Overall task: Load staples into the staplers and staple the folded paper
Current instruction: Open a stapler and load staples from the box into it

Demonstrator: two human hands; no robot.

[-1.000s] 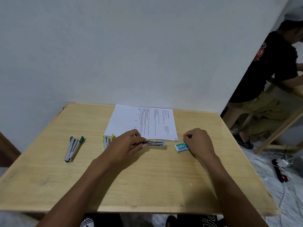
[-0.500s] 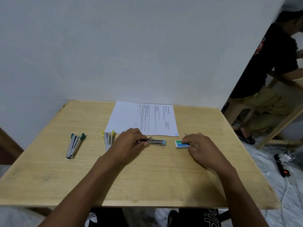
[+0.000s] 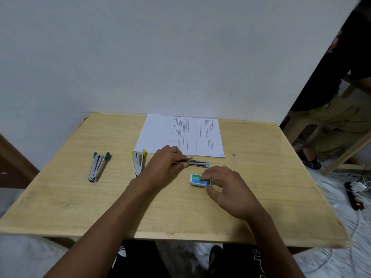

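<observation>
Dragging staple box point(image 3: 197, 179) nearer, pinched in right hand point(image 3: 228, 189), left hand point(image 3: 164, 165) still gripping blue stapler point(image 3: 200, 163), probably ready for loading.

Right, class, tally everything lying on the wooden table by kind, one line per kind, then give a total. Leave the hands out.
Staplers: 3 (green-tipped stapler, yellow-tipped stapler, blue-tipped stapler)
Staple box: 1
Printed paper: 1
Small grey piece, too small to identify: 1
Total: 6
</observation>
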